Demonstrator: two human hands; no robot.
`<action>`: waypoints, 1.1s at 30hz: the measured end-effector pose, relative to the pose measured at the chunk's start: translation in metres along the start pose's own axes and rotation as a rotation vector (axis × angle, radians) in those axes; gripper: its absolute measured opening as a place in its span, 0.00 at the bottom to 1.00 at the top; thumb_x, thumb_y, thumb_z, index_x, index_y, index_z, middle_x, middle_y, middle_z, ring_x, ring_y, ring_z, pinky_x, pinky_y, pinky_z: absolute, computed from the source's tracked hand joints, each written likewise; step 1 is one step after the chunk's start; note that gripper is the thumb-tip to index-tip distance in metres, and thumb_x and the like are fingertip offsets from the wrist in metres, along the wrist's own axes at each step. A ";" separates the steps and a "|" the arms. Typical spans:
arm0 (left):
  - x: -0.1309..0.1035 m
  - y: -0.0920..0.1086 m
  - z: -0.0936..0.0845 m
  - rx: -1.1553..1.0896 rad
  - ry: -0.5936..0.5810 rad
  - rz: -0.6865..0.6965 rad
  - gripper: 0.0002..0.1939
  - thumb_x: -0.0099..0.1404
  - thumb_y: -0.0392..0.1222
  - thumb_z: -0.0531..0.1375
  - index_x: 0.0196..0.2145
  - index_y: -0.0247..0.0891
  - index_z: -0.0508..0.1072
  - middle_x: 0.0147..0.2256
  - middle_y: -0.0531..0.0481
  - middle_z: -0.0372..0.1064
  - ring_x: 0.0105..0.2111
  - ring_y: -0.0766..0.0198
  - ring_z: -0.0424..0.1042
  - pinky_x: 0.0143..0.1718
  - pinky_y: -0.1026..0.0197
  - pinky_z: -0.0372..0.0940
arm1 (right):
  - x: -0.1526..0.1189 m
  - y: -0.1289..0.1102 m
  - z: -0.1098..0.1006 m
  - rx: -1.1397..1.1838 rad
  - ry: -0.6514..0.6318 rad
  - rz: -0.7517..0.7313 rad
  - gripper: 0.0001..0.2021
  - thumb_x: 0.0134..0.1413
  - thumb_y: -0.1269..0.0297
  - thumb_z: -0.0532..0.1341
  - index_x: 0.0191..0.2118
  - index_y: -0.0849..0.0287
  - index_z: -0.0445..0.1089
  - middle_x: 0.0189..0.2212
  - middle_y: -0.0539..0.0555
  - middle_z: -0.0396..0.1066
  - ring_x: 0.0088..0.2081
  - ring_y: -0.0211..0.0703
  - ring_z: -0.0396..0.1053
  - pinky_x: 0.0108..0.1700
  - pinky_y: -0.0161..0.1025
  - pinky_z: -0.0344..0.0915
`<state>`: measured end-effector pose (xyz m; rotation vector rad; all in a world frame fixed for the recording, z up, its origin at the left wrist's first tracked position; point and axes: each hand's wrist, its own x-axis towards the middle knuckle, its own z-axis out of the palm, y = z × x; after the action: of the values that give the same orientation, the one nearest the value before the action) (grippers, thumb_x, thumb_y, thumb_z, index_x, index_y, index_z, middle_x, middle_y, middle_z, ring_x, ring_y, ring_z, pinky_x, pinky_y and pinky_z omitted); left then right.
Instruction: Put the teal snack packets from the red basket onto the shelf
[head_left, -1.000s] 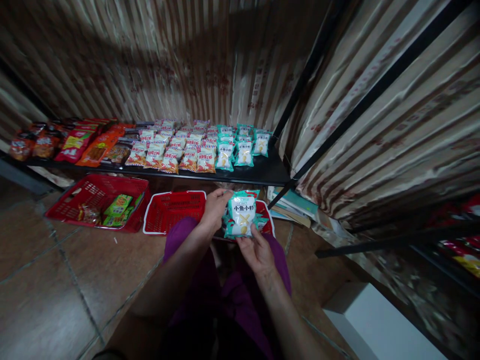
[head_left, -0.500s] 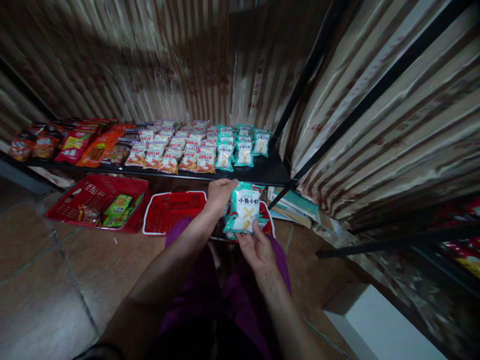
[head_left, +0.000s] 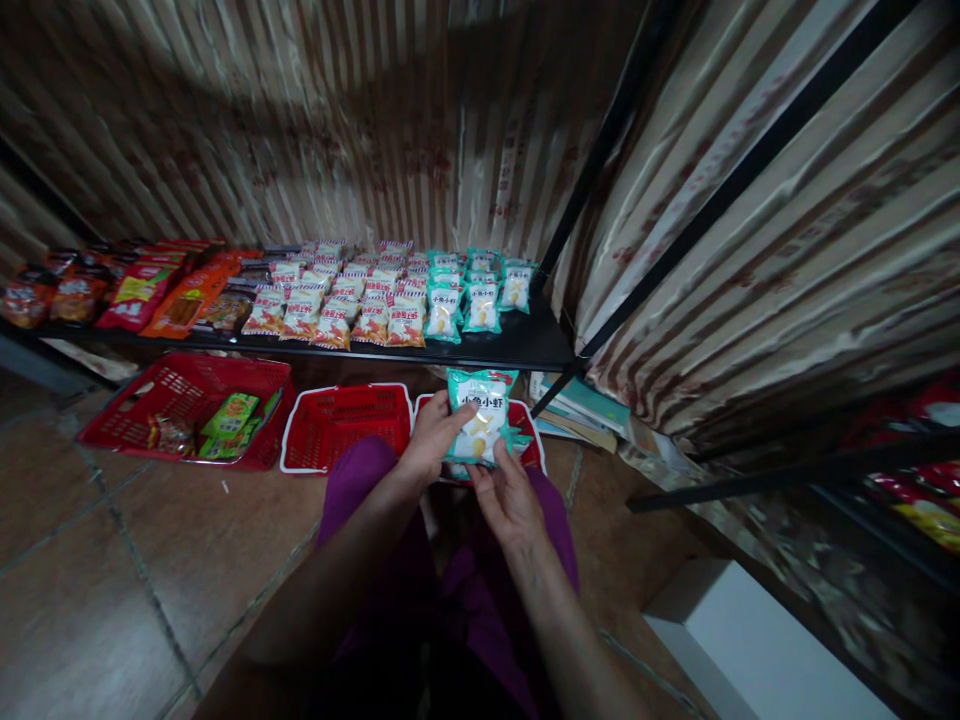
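Note:
A teal and white snack bag is held upright between both hands, its printed front facing me. My left hand grips its left side, with the thumb across the front. My right hand holds it at the bottom right corner, fingers under it. Behind and below the bag is a red basket with more teal bags in it, partly hidden by my hands. Matching teal bags stand at the right part of the black shelf, beside rows of white and orange bags.
An unfilled red basket with a white rim is left of my knees. Farther left, another red basket holds green packets. Books lie under the shelf's right end. A white box is at lower right, near a black bar.
My left hand has shifted from the bag's top edge down to its left side, its thumb now over the front. The bag sits slightly farther left in view.

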<state>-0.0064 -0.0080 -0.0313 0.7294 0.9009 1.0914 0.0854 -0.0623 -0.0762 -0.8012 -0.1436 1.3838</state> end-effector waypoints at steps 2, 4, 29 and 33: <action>0.001 0.001 -0.001 -0.016 -0.010 0.000 0.21 0.46 0.51 0.69 0.33 0.35 0.71 0.32 0.48 0.74 0.31 0.63 0.73 0.34 0.62 0.66 | -0.001 0.000 -0.001 -0.007 0.014 0.003 0.17 0.42 0.62 0.70 0.41 0.51 0.73 0.42 0.48 0.76 0.44 0.40 0.72 0.47 0.38 0.71; 0.003 0.003 -0.002 -0.013 -0.010 0.018 0.20 0.47 0.53 0.67 0.31 0.35 0.72 0.30 0.49 0.74 0.31 0.64 0.73 0.33 0.64 0.66 | -0.002 -0.001 -0.001 -0.022 0.012 0.000 0.17 0.41 0.61 0.70 0.41 0.51 0.73 0.42 0.48 0.76 0.45 0.40 0.72 0.46 0.37 0.71; -0.023 -0.010 -0.012 0.077 -0.078 -0.011 0.30 0.45 0.52 0.70 0.43 0.35 0.71 0.41 0.42 0.73 0.37 0.59 0.73 0.40 0.58 0.68 | 0.044 -0.062 0.031 -0.241 0.283 -0.190 0.12 0.32 0.66 0.72 0.28 0.60 0.72 0.22 0.47 0.75 0.22 0.37 0.71 0.25 0.33 0.69; -0.030 -0.018 -0.006 0.113 0.000 0.061 0.28 0.47 0.46 0.70 0.46 0.37 0.70 0.47 0.40 0.70 0.44 0.56 0.72 0.43 0.56 0.68 | 0.044 -0.057 0.029 -0.223 0.274 -0.211 0.13 0.32 0.64 0.72 0.28 0.60 0.73 0.22 0.48 0.76 0.23 0.38 0.71 0.26 0.35 0.70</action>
<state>-0.0104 -0.0419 -0.0421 0.8554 0.9514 1.1007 0.1263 -0.0088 -0.0375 -1.1212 -0.1656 1.0593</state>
